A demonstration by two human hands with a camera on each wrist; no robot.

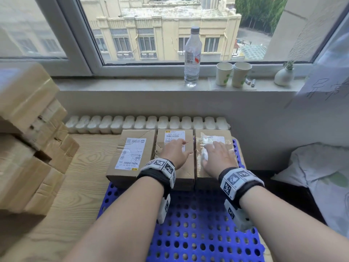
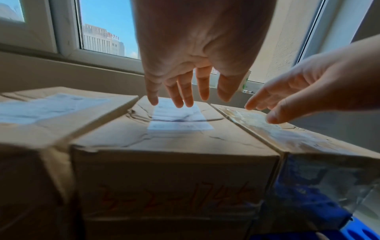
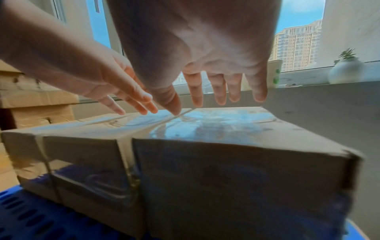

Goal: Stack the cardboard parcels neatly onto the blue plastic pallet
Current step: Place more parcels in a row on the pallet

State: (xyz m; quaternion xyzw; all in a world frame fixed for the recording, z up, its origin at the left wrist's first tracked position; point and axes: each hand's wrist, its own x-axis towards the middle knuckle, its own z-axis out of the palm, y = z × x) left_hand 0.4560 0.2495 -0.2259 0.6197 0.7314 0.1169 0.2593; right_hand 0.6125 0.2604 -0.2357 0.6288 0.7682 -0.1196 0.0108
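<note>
Left hand: my left hand (image 1: 174,153) is over the middle parcel (image 1: 176,173), fingers (image 2: 186,91) straight and a little spread, holding nothing. In the left wrist view the fingertips are at the white label; I cannot tell if they touch it.
Right hand: my right hand (image 1: 219,157) is over the right parcel (image 1: 214,136), fingers (image 3: 220,88) straight and apart, gripping nothing. The palm faces down above the shiny taped top.
Arms: both forearms reach forward side by side, each with a black wrist band.
Parcels: three cardboard parcels stand in one row, side against side, on the far end of the blue pallet (image 1: 198,233). The left parcel (image 1: 130,154) has a long white label.
Other boxes: a pile of cardboard boxes (image 1: 28,138) stands at my left on the wooden floor (image 1: 81,186).
Window sill: a water bottle (image 1: 192,57) and two paper cups (image 1: 233,73).
</note>
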